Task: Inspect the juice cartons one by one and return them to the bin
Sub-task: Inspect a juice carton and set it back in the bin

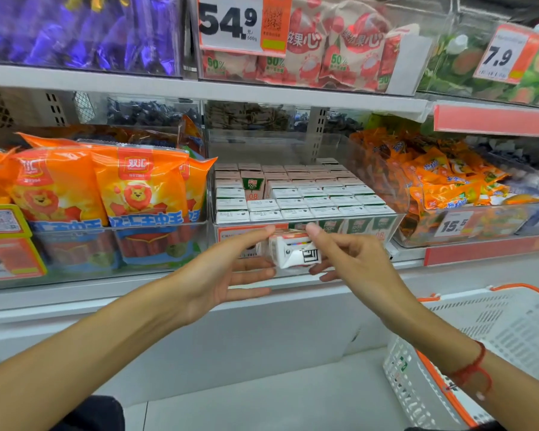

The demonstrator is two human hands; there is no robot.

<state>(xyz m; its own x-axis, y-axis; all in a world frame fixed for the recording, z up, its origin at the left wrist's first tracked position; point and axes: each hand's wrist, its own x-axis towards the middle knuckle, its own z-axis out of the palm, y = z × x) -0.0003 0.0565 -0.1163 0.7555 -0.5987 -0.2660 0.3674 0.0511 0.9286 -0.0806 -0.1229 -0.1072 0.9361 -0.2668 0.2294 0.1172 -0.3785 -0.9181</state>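
Fingers of both hands met on one small juice carton [294, 251], held on its side just in front of the bin's clear front wall. The left hand [227, 276] pinched the carton's left end between thumb above and forefinger, its other fingers stretched out straight beneath. The right hand [352, 259] gripped the right end, thumb on the top edge and fingers curled under the carton. The carton facing the camera was white, with a folded triangular flap, a strip of small colour marks along its upper edge, a black block mark at its right and a red-orange band on top.

Just beyond the fingertips stood the bin [305, 227], packed with rows of like cartons whose white tops showed; one carton [252, 188] in the left rows stood exposed, its green face reading 100%. Left of the fingers lay orange sausage packs [137, 188] with a lion picture; to the right, a bin of orange snack packets [442, 178]. Near the right forearm sat a white basket [495, 337] with orange trim. Farther up, a price tag [231, 24] read 54.9.
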